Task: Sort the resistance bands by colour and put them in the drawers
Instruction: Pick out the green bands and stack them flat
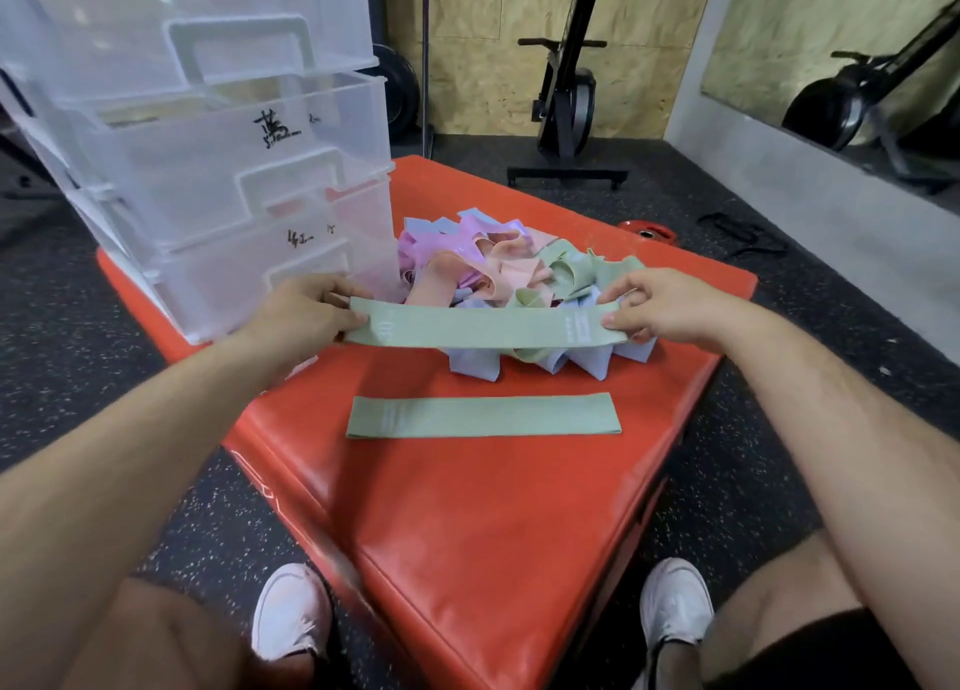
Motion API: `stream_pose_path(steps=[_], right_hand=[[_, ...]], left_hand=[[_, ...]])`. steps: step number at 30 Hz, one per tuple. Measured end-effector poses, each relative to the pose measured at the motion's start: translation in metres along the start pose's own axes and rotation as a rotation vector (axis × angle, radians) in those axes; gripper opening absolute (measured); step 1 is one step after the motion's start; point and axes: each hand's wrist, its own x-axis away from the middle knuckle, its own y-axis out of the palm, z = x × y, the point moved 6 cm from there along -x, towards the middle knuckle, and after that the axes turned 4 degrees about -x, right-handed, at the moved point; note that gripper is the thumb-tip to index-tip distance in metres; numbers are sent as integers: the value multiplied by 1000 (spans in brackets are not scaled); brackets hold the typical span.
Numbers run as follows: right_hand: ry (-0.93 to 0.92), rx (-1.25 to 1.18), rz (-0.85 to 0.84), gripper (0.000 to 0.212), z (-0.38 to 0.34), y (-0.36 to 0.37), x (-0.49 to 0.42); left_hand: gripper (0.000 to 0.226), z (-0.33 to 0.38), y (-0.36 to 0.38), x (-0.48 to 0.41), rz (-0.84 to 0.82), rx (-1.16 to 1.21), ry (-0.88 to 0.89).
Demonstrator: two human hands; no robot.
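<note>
The left hand (pixel 306 310) and the right hand (pixel 670 307) each pinch one end of a green resistance band (pixel 478 328) in their fingers. Its long axis runs left to right, over the near edge of the mixed pile (pixel 498 273). A second green band (pixel 483 416) lies parallel on the red padded box (pixel 467 533), nearer the person. The three-drawer unit (pixel 234 169) stands on the left hand's side. I cannot count the bands in the pile.

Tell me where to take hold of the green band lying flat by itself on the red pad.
Probably pinch one short end of the flat green band, coming from above: it lies flat and lengthwise across the red pad, and the folded ends give an edge to lift.
</note>
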Motion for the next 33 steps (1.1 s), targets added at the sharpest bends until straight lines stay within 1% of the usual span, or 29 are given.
stream_pose_path(steps=[3, 6, 10, 14, 17, 20, 23, 26, 28, 31, 33], right_hand=[[44, 12, -67, 21, 13, 12, 11], [33, 126, -99, 21, 23, 27, 18], [53, 294, -113, 22, 39, 48, 20], [60, 359, -94, 20, 48, 59, 24], [41, 364, -67, 23, 49, 62, 25], [19, 370, -50, 25, 47, 63, 28], [20, 438, -62, 14, 45, 63, 32], [30, 542, -72, 10, 38, 61, 31], [-16, 537, -15, 7, 24, 58, 26], [-126, 459, 109, 5, -6, 58, 16], [-173, 421, 144, 9, -20, 61, 5]], left_hand=[[17, -12, 10, 16, -60, -114, -24], [19, -27, 20, 29, -91, -221, -43], [26, -44, 30, 37, -71, -344, -35], [21, -56, 32, 39, -33, -443, -20], [17, -58, 31, 39, -7, -449, -12], [16, -61, 33, 39, -28, -447, -11], [16, -59, 33, 39, -45, -534, 36], [17, -53, 34, 37, -53, -662, 58], [17, -42, 38, 31, -39, -740, 90], [15, -10, 56, 15, 4, -710, 241], [14, 16, 76, 5, 9, -659, 329]])
